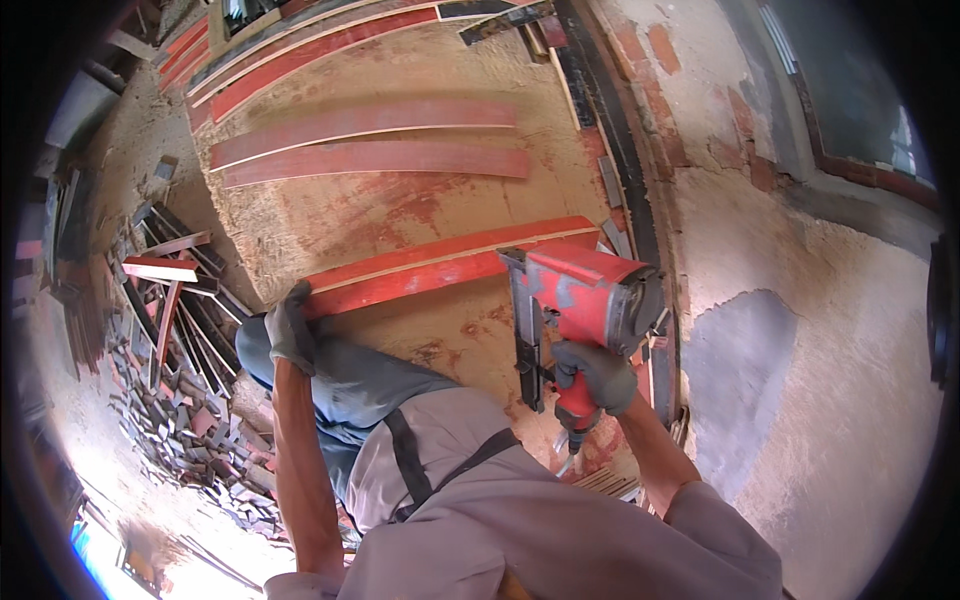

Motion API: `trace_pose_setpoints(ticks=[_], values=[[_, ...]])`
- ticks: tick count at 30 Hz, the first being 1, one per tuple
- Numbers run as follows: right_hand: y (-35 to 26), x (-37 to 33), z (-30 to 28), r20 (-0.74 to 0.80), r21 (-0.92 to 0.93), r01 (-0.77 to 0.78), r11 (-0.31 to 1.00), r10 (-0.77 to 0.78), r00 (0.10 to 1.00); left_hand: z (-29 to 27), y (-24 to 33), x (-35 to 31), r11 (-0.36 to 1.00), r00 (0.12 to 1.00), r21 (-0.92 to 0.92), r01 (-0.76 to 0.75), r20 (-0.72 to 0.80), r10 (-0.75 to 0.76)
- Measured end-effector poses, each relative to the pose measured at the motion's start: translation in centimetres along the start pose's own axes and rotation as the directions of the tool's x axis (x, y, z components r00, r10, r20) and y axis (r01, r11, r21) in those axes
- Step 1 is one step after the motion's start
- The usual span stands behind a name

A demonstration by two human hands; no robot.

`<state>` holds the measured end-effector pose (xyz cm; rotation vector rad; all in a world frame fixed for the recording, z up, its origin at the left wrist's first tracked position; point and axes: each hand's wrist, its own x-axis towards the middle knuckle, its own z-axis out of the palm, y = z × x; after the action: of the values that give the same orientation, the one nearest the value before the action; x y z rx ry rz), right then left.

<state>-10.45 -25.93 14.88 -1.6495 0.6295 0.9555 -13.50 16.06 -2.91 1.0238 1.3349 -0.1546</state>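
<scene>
My left hand (291, 330), in a grey glove, is closed around the left end of a pair of red wooden strips (420, 284). The strips lie along each other, with a pale raw edge showing between them. My right hand (600, 374), also gloved, is wrapped around the handle of a red and black nail gun (575, 285). Its body is over the right end of the strips; whether its nose touches the wood I cannot tell. An air hose fitting (575, 440) shows at the bottom of the handle.
Two loose reddish strips (370, 128) lie farther back on the dusty, worn work table (400, 212). Longer red and black strips (320, 60) line its far side. Offcuts (200, 425) are heaped at left. A patched wall (850, 330) stands close on the right.
</scene>
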Motion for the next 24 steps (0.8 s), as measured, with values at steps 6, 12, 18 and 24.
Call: trace_pose_setpoints(ticks=[6, 12, 18, 24], values=[[0.9, 0.5, 0.9, -0.003, -0.016, 0.023, 1.000, -0.023, 1.000, -1.1, -2.8, 2.8, 0.957, 0.968, 0.151, -0.248, -0.001, 0.251], [3.3, 1.9, 0.5, -0.003, -0.133, 0.116, 0.984, -0.118, 0.993, -1.1, -3.1, 3.0, 0.917, 0.954, 0.272, -0.292, 0.017, 0.299], [3.2, 1.7, 0.6, -0.005, -0.087, 0.134, 0.987, -0.135, 0.991, -0.9, -3.1, 3.3, 0.883, 0.937, 0.317, -0.346, 0.062, 0.345], [0.9, 0.6, 1.6, -0.022, -0.059, 0.065, 0.996, -0.066, 0.998, -2.4, -5.0, 4.5, 0.668, 0.838, 0.518, -0.534, 0.217, 0.501]])
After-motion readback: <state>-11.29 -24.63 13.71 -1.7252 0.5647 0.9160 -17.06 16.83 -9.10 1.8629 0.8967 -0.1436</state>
